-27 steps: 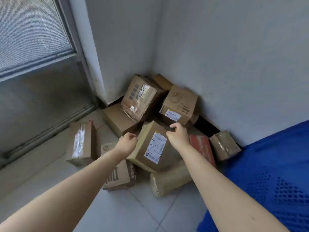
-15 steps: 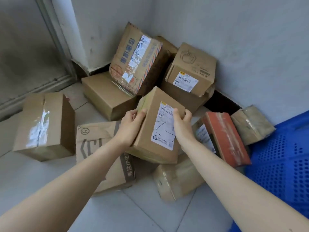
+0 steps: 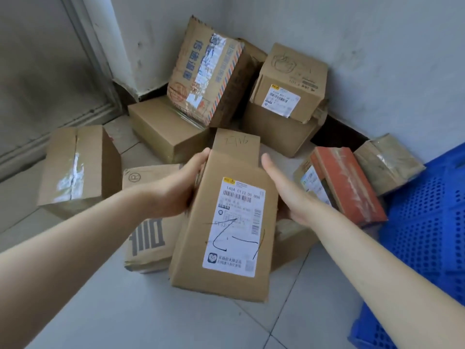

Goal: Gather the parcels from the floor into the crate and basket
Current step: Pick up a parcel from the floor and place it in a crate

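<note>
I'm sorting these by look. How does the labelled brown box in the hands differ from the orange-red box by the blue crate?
The plain brown cardboard box is held between the left hand and right hand; the orange-red cardboard box lies in the floor pile. The brown box's white label faces the camera; the orange-red box's sits on its side face. Both are labelled parcels.

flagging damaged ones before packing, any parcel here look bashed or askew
The striped-edge box leans tilted on the flat box, its top edge bent up. The cup-drawing box has a crumpled lower corner. The held parcel looks intact.
</note>
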Motion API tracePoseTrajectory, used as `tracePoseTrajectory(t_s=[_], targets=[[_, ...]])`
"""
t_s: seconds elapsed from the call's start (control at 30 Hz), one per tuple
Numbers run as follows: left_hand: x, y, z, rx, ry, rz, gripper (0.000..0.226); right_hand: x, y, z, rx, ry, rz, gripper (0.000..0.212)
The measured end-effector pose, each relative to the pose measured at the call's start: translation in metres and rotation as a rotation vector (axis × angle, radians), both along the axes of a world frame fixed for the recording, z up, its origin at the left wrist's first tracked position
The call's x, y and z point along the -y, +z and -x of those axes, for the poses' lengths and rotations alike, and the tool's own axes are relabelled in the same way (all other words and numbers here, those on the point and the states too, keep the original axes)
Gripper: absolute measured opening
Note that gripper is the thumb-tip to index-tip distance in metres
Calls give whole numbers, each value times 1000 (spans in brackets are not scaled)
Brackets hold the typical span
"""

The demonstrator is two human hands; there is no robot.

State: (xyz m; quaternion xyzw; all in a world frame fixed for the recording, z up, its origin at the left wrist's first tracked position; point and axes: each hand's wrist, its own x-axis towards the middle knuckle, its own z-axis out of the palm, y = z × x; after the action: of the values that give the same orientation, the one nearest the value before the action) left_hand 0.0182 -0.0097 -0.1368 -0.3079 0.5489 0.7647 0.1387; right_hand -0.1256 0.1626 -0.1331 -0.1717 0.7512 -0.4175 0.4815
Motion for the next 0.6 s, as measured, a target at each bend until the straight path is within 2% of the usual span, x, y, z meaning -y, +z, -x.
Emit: tracePoseTrajectory(t_s=[0.1,0.2,0.3,0.4,0.47,0.53,0.6], targets=[[-12,6,-16,56,-19,-29,72,2,-8,-11,64,38,-8,73],[-2,18,-35,116,-81,28,63,9,-4,-26,140,74,-42,65],[4,22,-58,228,-72,179,57,18,-14,-53,141,174,-80,59],[1,5,-66,348,114,358,70,27,-28,-75,183,65,-78,67],[-6,-7,-65,361,185,505,79,32,-30,-80,109,14,-75,68],[-17,-18,-60,348,233,541,64,33,-36,-79,-40,-6,-72,66],[-30,-31,-59,362,264,482,42,29,-43,-78,-206,29,-92,54]])
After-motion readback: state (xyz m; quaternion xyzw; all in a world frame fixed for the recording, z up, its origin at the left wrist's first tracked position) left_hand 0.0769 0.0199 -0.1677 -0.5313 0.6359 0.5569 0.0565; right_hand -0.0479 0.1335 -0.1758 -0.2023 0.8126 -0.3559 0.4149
